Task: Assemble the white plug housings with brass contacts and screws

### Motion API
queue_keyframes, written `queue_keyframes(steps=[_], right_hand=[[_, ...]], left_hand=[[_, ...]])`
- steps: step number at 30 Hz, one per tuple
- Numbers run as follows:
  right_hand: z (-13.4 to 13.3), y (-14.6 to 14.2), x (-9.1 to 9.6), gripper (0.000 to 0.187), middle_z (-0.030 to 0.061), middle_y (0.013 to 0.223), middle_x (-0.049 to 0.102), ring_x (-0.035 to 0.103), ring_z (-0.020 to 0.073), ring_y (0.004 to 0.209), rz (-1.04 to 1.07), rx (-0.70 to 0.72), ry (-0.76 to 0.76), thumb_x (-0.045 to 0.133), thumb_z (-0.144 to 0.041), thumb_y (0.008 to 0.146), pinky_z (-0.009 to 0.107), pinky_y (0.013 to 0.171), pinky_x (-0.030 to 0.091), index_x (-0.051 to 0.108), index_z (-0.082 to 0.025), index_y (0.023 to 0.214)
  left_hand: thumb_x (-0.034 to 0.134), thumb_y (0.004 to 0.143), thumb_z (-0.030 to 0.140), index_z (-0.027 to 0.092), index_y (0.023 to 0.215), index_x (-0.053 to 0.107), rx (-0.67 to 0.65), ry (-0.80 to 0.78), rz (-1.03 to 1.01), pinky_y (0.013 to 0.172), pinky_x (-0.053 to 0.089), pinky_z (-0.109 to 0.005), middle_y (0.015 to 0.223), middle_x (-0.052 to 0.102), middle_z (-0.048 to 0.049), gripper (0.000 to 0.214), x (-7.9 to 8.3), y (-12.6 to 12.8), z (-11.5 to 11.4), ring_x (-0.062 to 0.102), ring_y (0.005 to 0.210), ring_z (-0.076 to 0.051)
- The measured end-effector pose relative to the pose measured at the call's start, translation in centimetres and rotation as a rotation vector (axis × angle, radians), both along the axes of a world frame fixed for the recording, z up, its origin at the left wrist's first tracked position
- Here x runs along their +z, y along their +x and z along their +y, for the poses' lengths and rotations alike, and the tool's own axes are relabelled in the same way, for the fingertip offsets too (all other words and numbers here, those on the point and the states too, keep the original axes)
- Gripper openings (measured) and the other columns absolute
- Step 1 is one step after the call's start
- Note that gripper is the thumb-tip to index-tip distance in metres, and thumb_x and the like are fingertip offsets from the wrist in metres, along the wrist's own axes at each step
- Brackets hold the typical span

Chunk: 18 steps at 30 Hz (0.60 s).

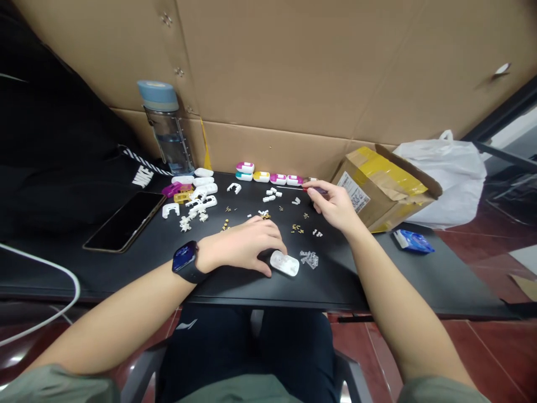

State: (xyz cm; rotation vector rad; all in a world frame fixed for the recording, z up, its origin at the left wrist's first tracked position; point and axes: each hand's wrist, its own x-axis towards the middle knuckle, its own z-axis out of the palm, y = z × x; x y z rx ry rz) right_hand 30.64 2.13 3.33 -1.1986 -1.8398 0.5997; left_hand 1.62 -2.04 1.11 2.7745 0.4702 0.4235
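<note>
Left grip (241, 246) spread, palm down on black desk (335, 288), fingertips (267, 270) just touching white plastic shell (284, 263) near the desk's near edge; no clear hold on it. Right grip (331, 204) pinches small purple tool (318, 191), far right of centre, just beside row of coloured shells (268, 174). Clear plastic bits (309, 258) sit just right of white shell. Brass bits (297, 228) scattered mid-desk, white parts (197, 204) piled far left, phone (123, 221) further left.
</note>
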Motion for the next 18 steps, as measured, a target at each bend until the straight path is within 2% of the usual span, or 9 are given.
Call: queue_keyframes(steps=[1,3,4,7,9,11,13,14,18], right_hand=[[-0.2,-0.4,-0.1,0.041,-0.0037,0.06,0.056,0.048,0.0139,0.053,0.0,0.012,-0.016,0.065,-0.048,0.103,0.031,0.056,0.039,0.082,-0.017,0.123],[-0.5,-1.3,-0.4,0.042,-0.0013,0.064,0.064,0.053,0.0138,0.055,0.0,0.05,-0.056,0.064,-0.046,0.103,0.03,0.057,0.042,0.083,-0.016,0.126],[-0.8,-1.8,-0.6,0.042,0.0014,0.072,0.071,0.056,0.0135,0.057,0.001,0.072,-0.07,0.064,-0.045,0.103,0.03,0.059,0.044,0.084,-0.016,0.126],[-1.6,-3.5,-1.3,0.04,0.0075,0.094,0.084,0.068,0.0165,0.071,-0.045,0.131,-0.081,0.065,-0.041,0.103,0.03,0.066,0.05,0.086,-0.017,0.126],[-2.2,-4.6,-1.7,0.038,0.008,0.101,0.087,0.069,0.0177,0.073,-0.076,0.147,-0.063,0.067,-0.04,0.104,0.031,0.067,0.05,0.087,-0.019,0.127],[-2.8,-5.6,-2.1,0.036,0.008,0.108,0.089,0.071,0.0189,0.074,-0.089,0.158,-0.051,0.069,-0.041,0.104,0.033,0.068,0.05,0.088,-0.021,0.126],[-3.2,-6.3,-2.5,0.033,0.0072,0.113,0.09,0.073,0.0203,0.077,-0.08,0.161,-0.056,0.072,-0.042,0.104,0.034,0.069,0.05,0.089,-0.022,0.125],[-3.4,-6.6,-2.7,0.032,0.0064,0.114,0.09,0.074,0.0209,0.079,-0.076,0.159,-0.06,0.073,-0.042,0.104,0.035,0.07,0.05,0.09,-0.023,0.124],[-3.9,-7.4,-3.5,0.03,0.0041,0.114,0.09,0.073,0.0219,0.085,-0.11,0.174,-0.014,0.075,-0.04,0.104,0.037,0.079,0.054,0.089,-0.026,0.127]], left_hand=[[0.102,0.082,0.046,0.025,0.123,0.081,0.018,0.022,-0.025,0.105,0.048,-0.042,0.114,0.083,-0.0045,0.05,0.7,-0.5,0.1,0.074,0.118,-0.029],[0.092,0.093,0.053,0.025,0.112,0.083,0.131,0.062,-0.142,0.089,0.051,-0.039,0.096,0.083,-0.0018,0.034,2.3,-2.3,0.7,0.075,0.093,-0.023],[0.085,0.098,0.054,0.025,0.104,0.083,0.246,0.082,-0.274,0.082,0.051,-0.037,0.087,0.081,-0.0006,0.03,3.2,-3.5,1.1,0.072,0.084,-0.021],[0.069,0.107,0.05,0.023,0.089,0.079,0.723,0.113,-0.639,0.069,0.044,-0.032,0.075,0.072,0.0027,0.034,4.8,-7.5,3.0,0.061,0.071,-0.015],[0.068,0.106,0.045,0.02,0.091,0.079,0.883,0.047,-0.705,0.064,0.039,-0.029,0.068,0.063,0.0057,0.031,4.7,-9.5,4.6,0.053,0.064,-0.011],[0.07,0.102,0.041,0.017,0.091,0.078,0.92,0.014,-0.636,0.066,0.04,-0.028,0.07,0.065,0.0055,0.028,3.8,-10.6,6.2,0.055,0.066,-0.011],[0.07,0.099,0.038,0.016,0.09,0.079,0.937,0.065,-0.516,0.072,0.043,-0.03,0.072,0.069,0.0036,0.025,2.7,-10.8,7.3,0.057,0.069,-0.012],[0.071,0.097,0.038,0.016,0.085,0.079,0.956,0.103,-0.485,0.073,0.043,-0.032,0.069,0.068,0.0025,0.026,2.3,-10.6,7.6,0.057,0.067,-0.013],[0.067,0.095,0.039,0.017,0.082,0.079,0.929,0.08,-0.443,0.075,0.044,-0.033,0.072,0.073,-0.0009,0.028,1.7,-9.5,7.9,0.059,0.069,-0.016]])
